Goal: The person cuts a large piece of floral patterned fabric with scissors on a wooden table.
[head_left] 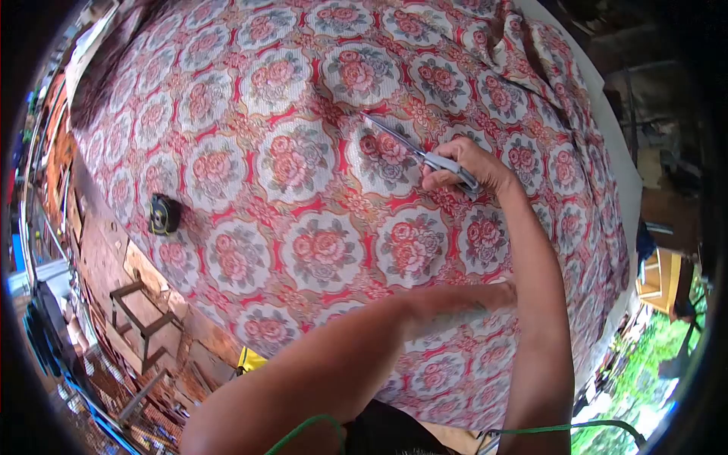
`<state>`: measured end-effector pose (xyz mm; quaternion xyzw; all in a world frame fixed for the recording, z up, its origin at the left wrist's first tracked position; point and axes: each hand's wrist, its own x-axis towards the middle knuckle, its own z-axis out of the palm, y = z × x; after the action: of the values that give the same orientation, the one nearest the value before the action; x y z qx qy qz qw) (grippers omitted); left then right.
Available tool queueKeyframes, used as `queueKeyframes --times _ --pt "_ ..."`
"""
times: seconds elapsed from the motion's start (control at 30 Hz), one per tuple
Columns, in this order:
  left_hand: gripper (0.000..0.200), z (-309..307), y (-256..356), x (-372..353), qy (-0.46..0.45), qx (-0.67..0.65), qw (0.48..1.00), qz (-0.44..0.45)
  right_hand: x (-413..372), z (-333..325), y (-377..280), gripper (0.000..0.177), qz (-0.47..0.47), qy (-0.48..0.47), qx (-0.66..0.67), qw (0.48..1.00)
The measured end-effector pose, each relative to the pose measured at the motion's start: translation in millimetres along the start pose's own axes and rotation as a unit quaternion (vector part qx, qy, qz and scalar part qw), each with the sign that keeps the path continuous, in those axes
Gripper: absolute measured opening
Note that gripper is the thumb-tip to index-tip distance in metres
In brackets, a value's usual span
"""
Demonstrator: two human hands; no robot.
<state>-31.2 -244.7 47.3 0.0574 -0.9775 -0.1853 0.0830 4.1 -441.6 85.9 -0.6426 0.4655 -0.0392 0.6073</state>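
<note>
My right hand (476, 164) is wrapped around the grey-white handles of a pair of scissors (400, 138). The long blades point up and left over a floral cloth (326, 246), and they look closed together. Pink and red roses in pale round frames cover this cloth. A bare bent leg (334, 353) stretches across the lower middle, its foot end partly behind my right forearm. No part of my left hand can be made out. On the cloth's left side lies a black and yellow tape measure (164, 214), well apart from my right hand.
Folds bunch the cloth at the upper right, beside a pale edge (616, 133). A small wooden stool frame (148, 326) stands on the reddish floor at lower left, among clutter. Something yellow (251, 359) shows at the cloth's lower edge. Green cord (591, 425) crosses the bottom.
</note>
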Motion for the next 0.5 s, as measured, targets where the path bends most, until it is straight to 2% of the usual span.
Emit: queueKeyframes --times 0.03,0.07,0.1,0.13,0.17,0.2,0.23,0.3,0.33,0.37,0.4,0.5 --pt "0.058 -12.9 -7.3 -13.5 0.003 -0.012 1.000 0.005 -1.0 0.2 -4.5 0.032 -0.018 -0.002 -0.006 1.000" --pt "0.057 -25.0 -14.8 -27.0 0.004 -0.025 1.000 0.010 -3.1 -0.3 -12.6 0.034 0.047 -0.012 -0.001 0.999" --pt "0.057 -34.1 -26.0 -38.6 0.007 -0.037 0.999 0.013 -2.5 -0.7 -10.5 0.034 0.052 -0.005 0.001 0.999" --pt "0.056 -44.4 -34.4 -44.1 0.010 -0.049 0.999 0.014 0.4 -0.7 -0.6 0.036 0.014 0.003 -0.039 0.999" --pt "0.061 -49.2 -50.5 -65.8 0.050 0.024 0.998 -0.004 2.2 -1.5 0.9 0.037 -0.023 0.007 -0.082 0.996" --pt "0.067 -45.5 -63.4 -86.5 0.088 0.090 0.992 -0.025 -2.5 2.7 -17.5 0.038 0.024 0.001 -0.018 1.000" --pt "0.067 -42.8 -75.9 -94.1 0.090 0.085 0.992 -0.022 -3.6 1.7 -18.9 0.038 0.029 0.002 -0.016 0.999" --pt "0.064 -27.0 -101.5 -109.7 0.173 0.100 0.979 -0.036 1.1 -1.4 -11.8 0.038 0.029 -0.001 -0.042 0.999" --pt "0.064 -0.1 -112.2 -104.8 0.173 0.097 0.980 -0.035 1.5 0.3 -10.7 0.038 0.023 0.002 -0.006 1.000" --pt "0.065 34.4 -122.3 -88.7 0.183 -0.062 0.981 0.013 1.9 -0.1 -13.8 0.038 0.028 0.002 -0.008 1.000" --pt "0.066 50.9 -125.9 -75.9 0.190 -0.222 0.954 0.060 1.8 -0.3 -16.2 0.038 0.037 0.000 -0.003 0.999" --pt "0.068 51.0 -124.2 -76.8 0.188 -0.214 0.957 0.048 2.7 -2.3 -17.9 0.035 0.085 -0.024 0.006 0.996"
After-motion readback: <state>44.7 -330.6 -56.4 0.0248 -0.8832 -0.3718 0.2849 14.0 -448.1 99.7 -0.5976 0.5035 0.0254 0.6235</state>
